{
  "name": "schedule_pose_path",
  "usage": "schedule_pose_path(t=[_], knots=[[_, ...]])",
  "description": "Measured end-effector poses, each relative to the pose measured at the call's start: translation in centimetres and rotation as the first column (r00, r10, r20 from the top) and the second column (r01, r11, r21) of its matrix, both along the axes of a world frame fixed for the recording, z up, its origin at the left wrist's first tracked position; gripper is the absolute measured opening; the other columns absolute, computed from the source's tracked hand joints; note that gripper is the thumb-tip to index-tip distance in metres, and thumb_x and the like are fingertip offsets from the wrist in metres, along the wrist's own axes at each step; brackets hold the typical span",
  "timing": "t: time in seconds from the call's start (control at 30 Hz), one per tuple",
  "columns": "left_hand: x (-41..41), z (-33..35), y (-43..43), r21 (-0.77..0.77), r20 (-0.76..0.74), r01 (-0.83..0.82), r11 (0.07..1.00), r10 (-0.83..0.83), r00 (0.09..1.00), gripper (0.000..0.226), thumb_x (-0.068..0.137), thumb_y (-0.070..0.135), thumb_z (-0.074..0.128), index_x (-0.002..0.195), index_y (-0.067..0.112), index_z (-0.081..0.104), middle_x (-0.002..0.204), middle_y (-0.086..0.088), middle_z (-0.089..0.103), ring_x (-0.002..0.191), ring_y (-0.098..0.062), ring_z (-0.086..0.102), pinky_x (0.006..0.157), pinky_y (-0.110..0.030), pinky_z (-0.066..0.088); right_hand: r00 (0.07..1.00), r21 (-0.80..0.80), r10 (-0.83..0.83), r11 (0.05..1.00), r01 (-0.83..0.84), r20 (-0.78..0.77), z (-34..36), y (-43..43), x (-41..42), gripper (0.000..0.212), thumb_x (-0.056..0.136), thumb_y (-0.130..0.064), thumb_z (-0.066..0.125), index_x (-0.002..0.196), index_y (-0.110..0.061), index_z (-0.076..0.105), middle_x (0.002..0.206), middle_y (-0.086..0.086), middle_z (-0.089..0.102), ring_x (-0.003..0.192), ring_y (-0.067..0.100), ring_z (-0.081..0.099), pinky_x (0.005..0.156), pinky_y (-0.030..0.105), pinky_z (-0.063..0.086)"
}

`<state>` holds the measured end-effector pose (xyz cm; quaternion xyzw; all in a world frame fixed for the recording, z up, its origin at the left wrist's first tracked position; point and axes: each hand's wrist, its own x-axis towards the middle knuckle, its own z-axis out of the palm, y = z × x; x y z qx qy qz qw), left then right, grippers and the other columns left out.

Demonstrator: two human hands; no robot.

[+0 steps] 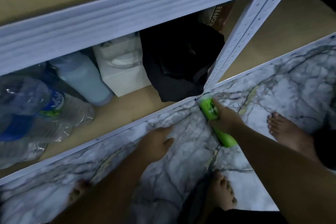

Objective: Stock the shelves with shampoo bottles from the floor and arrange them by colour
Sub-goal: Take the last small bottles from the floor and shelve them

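Right hand [225,121] wrapped round the green bottle [209,110] down at the floor [181,169] — long axis pointing at the foot of the shelf post [236,42] — left hand [156,143] loose, empty, just beside.

One green bottle [209,111], one pale blue bottle [81,80], one white box [123,78], one black cloth [178,63], one coffee pack [216,18]. At least two clear bottles [72,111], too blurred to count further. One left hand [156,143], one right hand [225,120], three feet [285,129]
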<state>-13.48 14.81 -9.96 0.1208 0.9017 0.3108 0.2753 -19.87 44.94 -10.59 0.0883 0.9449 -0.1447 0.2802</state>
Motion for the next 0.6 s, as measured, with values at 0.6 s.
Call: schedule_pose_path(t=[0.6], knots=[[19.2,11.9,-20.5,-0.134,-0.079,-0.374,0.918,0.367,0.927,0.039,0.091,0.041,0.046,0.114,0.019,0.069,0.12,-0.005,0.07,0.114,-0.023,0.063,0.093,-0.034,0.05,0.886,-0.147,0.373,0.894,-0.422,-0.276,11.8,-26.0,16.2,0.084,0.065,-0.059,0.062,0.142,-0.036,0.04,0.096,0.003,0.07,0.091,0.03,0.067,0.065,0.032,0.047]])
